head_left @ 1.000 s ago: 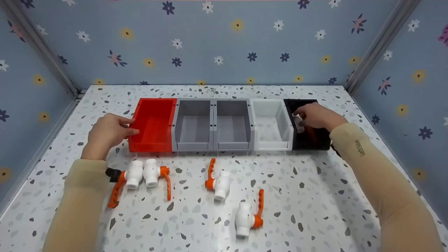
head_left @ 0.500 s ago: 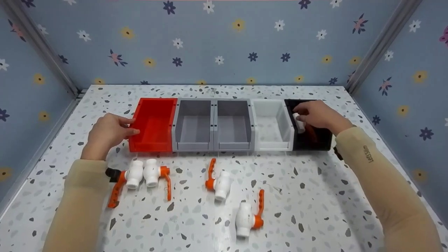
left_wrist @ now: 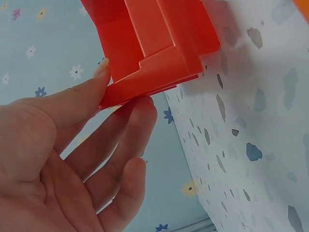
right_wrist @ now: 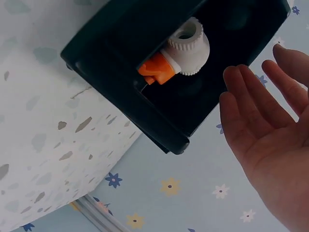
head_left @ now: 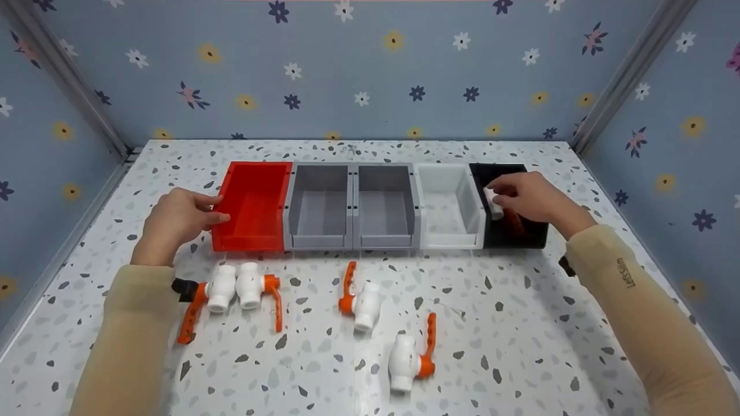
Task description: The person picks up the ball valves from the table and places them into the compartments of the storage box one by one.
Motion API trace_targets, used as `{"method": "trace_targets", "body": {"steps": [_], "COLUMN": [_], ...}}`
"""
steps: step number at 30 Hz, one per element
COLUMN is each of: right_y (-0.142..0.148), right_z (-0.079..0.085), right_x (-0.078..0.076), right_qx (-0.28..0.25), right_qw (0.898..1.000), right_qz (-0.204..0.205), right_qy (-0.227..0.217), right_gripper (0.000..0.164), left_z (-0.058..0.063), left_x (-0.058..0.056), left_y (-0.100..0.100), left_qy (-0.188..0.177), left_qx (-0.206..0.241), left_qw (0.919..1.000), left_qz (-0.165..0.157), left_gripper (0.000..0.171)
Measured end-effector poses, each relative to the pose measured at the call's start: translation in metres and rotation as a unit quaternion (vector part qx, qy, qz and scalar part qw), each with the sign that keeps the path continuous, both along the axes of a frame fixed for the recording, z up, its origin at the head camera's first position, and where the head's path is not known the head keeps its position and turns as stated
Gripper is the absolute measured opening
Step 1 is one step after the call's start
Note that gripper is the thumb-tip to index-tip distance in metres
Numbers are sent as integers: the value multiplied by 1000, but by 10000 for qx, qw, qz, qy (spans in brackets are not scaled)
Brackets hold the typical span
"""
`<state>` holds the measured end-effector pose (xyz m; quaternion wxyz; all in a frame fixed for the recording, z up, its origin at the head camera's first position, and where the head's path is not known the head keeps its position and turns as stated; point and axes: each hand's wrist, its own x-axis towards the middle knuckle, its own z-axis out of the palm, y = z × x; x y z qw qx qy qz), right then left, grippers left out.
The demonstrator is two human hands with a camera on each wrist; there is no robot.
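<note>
My left hand [head_left: 174, 222] pinches the left wall of the red bin [head_left: 254, 242], thumb inside and fingers outside. The left wrist view shows the same grip on the red bin [left_wrist: 154, 67] from below. At the other end of the row, my right hand [head_left: 531, 196] is over the black bin [head_left: 514, 241]. Its fingers are loosely extended in the right wrist view, with nothing between them. A white ball valve [right_wrist: 190, 50] with an orange handle lies inside the black bin, apart from the fingers there.
Two grey bins [head_left: 321, 240] and a white bin [head_left: 449, 240] stand between the red and black ones. In front lie several more white ball valves [head_left: 366, 306] with orange handles on the speckled table [head_left: 520, 346]. Flowered panels [head_left: 370, 69] enclose the back and sides.
My right hand has let go of the ball valve in the black bin and shifted slightly right, the forearm moving right with it. My left hand has stayed on the red bin.
</note>
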<state>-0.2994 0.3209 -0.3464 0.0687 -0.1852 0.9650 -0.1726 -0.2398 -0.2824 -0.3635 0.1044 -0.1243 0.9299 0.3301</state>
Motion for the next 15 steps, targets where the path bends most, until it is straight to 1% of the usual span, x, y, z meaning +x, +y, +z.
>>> {"method": "trace_targets", "body": {"steps": [6, 10, 13, 15], "right_y": [-2, -7, -12, -13], "right_z": [-3, -3, -2, -2], "right_x": [12, 20, 26, 28], "right_qx": [-132, -245, -203, -145], "right_qw": [9999, 9996, 9997, 9997], "right_qz": [42, 134, 163, 181], "right_qy": [30, -49, -31, 71], "right_gripper": [37, 36, 36, 35], "left_z": [0, 1, 1, 1], "left_x": [1, 1, 2, 2], "left_y": [0, 0, 0, 1], "left_qy": [-22, -8, -31, -32], "left_qx": [97, 120, 136, 129], "left_qw": [10000, 9999, 9999, 9999], "left_qz": [5, 15, 24, 23], "left_gripper": [65, 65, 65, 65]}}
